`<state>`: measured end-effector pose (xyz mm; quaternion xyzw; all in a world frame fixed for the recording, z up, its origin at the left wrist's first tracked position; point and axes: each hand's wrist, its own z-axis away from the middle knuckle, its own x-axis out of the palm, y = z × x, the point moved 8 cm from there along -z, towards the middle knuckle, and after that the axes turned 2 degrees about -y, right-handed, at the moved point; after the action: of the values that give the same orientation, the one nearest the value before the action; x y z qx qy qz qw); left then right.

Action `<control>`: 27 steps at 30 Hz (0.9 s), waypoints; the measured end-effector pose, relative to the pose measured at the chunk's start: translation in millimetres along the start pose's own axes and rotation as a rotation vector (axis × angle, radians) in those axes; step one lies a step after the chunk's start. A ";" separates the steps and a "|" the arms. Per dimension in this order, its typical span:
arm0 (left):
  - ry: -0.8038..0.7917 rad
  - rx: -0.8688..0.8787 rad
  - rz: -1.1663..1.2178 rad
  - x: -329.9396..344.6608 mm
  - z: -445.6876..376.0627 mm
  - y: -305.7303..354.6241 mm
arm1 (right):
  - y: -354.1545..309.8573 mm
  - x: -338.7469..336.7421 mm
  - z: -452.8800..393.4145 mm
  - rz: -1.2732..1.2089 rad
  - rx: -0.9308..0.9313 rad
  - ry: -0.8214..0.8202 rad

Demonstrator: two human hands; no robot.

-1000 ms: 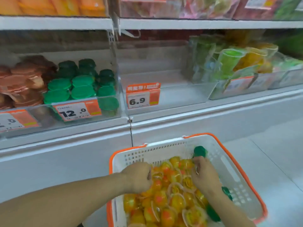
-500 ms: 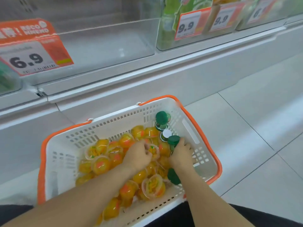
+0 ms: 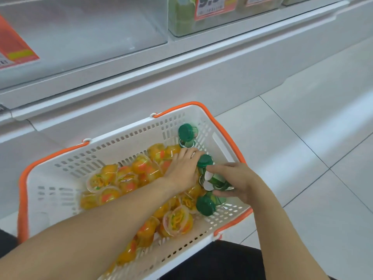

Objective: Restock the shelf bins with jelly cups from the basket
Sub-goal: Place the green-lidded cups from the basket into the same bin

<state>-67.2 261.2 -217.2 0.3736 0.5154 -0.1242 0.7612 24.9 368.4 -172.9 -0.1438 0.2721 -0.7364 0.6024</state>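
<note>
orange-rimmed white plastic basket (image 3: 60, 178) sits on the floor against the base of the shelf, and since a second ago the view has dropped from the bins down into it. both hands have slid from the yellow pile toward the basket's right end, where the green-lidded cups lie. the right hand (image 3: 240, 181) now grips a green jelly cup (image 3: 217, 180) lying on its side, fingers curled over its top and thumb under it. the left hand (image 3: 182, 170) lies flat across the yellow jelly cups (image 3: 129, 178) with fingers stretched toward another green lid (image 3: 204, 160), touching but not closed round anything that i can see. i judge this as sorting out the green ones first, so a lift to the shelf comes next, and nothing has left the basket in this moment.

two more green cups (image 3: 187, 133) lean in the far right corner against the slotted wall, and one (image 3: 205, 206) lies by the near rim. the basket walls stand high on every side, so the only way out is straight up. above, a clear shelf bin (image 3: 101, 33) shows nothing in the part visible here, with an orange price tag (image 3: 16, 49) at its left and a bin of green goods (image 3: 181, 21) just beside it on the right. tiled floor (image 3: 312, 138) to the right gives room for the elbow.
</note>
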 end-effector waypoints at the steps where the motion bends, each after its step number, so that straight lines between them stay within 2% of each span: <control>1: -0.026 0.007 -0.024 6.0 -3.4 -1.8 | -4.9 -1.0 4.5 -0.064 -0.031 -0.031; 4: -0.088 0.006 -0.086 24.3 -10.7 -8.8 | -15.0 -0.1 11.0 -0.224 -0.085 -0.108; 6: -0.076 0.003 -0.130 30.4 -14.7 -10.6 | -16.1 5.1 12.4 -0.346 -0.057 -0.162; 8: -0.044 -0.036 -0.112 30.9 -19.9 -12.7 | -18.6 11.4 12.6 -0.347 -0.057 -0.193; 11: -0.033 -0.077 -0.074 30.4 -29.7 -11.8 | -21.9 17.5 7.7 -0.323 -0.093 -0.158; 15: 0.011 -0.101 0.016 25.1 -36.2 -10.8 | -24.6 23.2 3.7 -0.498 -0.108 -0.117; 18: 0.066 -0.070 0.133 15.1 -25.2 -12.3 | -34.5 24.0 6.9 -0.625 -0.155 -0.155; 21: 0.086 -0.078 0.346 -8.5 -1.1 -17.2 | -50.6 30.0 15.9 -0.730 -0.184 -0.235; 25: 0.073 -0.184 0.702 -60.1 33.0 -29.2 | -82.9 52.5 29.5 -0.801 -0.248 -0.305; 27: 0.110 -0.245 0.800 -91.5 50.6 -43.0 | -103.4 74.5 44.4 -0.807 -0.289 -0.391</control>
<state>-96.9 178.4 -146.3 0.4571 0.3806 0.2633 0.7596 -52.1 299.4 -86.3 -0.4566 0.1755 -0.8254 0.2817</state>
